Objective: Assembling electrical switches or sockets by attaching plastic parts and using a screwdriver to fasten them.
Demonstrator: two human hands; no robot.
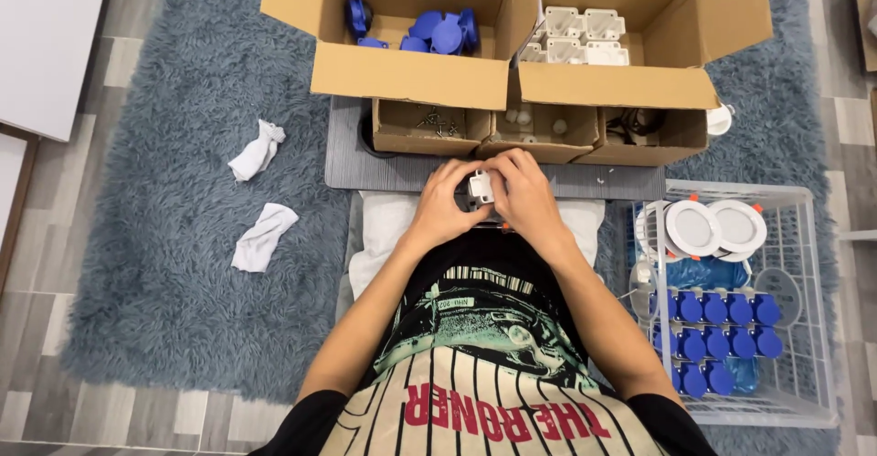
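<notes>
From the head view, the left hand (445, 207) and right hand (523, 198) meet over the near edge of the grey ribbed worktop (365, 168), fingers of both closed around a small white plastic block (480, 186) held between them. Cardboard boxes (411, 77) crowd the worktop's far side. Open shaggy blue rug (164, 264) lies left, with two crumpled white cloths (263, 237), and a white wire basket (804, 264) sits right.

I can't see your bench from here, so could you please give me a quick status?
Left hand and right hand both gripping small white plastic block. Held above grey ribbed mat. Nothing blocking.
</notes>
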